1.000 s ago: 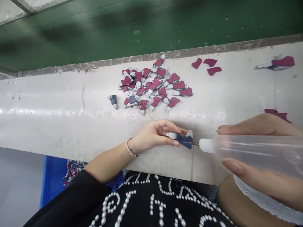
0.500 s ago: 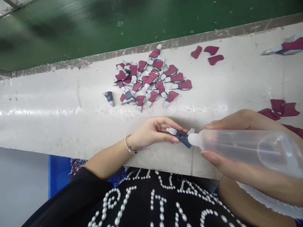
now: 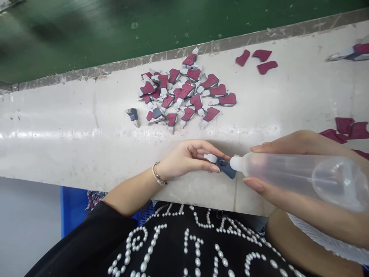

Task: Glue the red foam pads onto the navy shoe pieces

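Between the thumb and fingers of my left hand [image 3: 191, 157] is a small blue and white part [image 3: 226, 167], its white end pointing left. My right hand [image 3: 300, 154] is wrapped round a clear squeeze bottle [image 3: 282, 173] lying nearly level. The bottle's white tip [image 3: 236, 163] touches or nearly touches the upper right side of the blue part; the exact contact is hidden. Beyond my hands lies a pile of maroon, white and blue parts [image 3: 186, 92], and a lone blue and white part [image 3: 133, 116] rests to the left of the pile.
Several loose maroon pieces [image 3: 266, 67] lie at the back right of the white table [image 3: 57, 142], with more [image 3: 358, 130] by my right hand. Another assembled part [image 3: 353, 53] is at the far right. A blue bin [image 3: 72, 209] stands below the table's front edge.
The blue part has turned in my left hand and now shows a broader blue face. The bottle has shifted slightly up and left with my right hand. The view has moved slightly.
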Available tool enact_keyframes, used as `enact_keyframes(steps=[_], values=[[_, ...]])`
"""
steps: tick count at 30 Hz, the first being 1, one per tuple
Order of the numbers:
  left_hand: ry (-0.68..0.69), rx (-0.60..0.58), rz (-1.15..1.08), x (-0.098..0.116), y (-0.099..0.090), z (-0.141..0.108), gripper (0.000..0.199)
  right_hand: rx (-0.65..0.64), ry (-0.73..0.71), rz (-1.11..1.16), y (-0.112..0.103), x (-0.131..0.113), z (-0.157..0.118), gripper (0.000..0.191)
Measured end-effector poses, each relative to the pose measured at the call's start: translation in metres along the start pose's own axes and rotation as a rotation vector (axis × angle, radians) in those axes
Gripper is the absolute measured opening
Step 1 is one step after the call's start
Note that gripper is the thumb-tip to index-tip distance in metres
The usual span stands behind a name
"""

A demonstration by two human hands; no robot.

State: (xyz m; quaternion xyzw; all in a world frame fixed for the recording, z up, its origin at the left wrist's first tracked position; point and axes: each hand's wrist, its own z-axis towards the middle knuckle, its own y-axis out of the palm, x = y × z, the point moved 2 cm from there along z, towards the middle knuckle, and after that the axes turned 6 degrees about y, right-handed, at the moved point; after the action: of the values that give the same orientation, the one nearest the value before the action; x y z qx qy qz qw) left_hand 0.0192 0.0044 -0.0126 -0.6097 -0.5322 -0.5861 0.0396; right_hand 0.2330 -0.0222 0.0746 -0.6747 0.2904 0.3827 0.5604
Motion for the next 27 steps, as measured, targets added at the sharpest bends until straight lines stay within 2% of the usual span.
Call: enact_keyframes(steps=[4,10,17,27], values=[[-0.003,-0.008,0.001,-0.001,-0.001,0.0,0.028,0.036,0.002,-0.018,-0.001,0.0,-0.001,0.02],[0.062,-0.041,-0.032,-0.002,-0.002,-0.001,0.028,-0.025,-0.076,-0.048,0.001,-0.001,-0.002,0.022],[0.05,-0.013,-0.007,-0.002,-0.003,-0.001,0.027,-0.049,-0.057,-0.033,-0.002,0.002,-0.002,0.022],[0.107,0.005,0.048,0.001,-0.009,-0.001,0.025,-0.062,0.003,-0.053,-0.012,0.004,-0.007,0.022]])
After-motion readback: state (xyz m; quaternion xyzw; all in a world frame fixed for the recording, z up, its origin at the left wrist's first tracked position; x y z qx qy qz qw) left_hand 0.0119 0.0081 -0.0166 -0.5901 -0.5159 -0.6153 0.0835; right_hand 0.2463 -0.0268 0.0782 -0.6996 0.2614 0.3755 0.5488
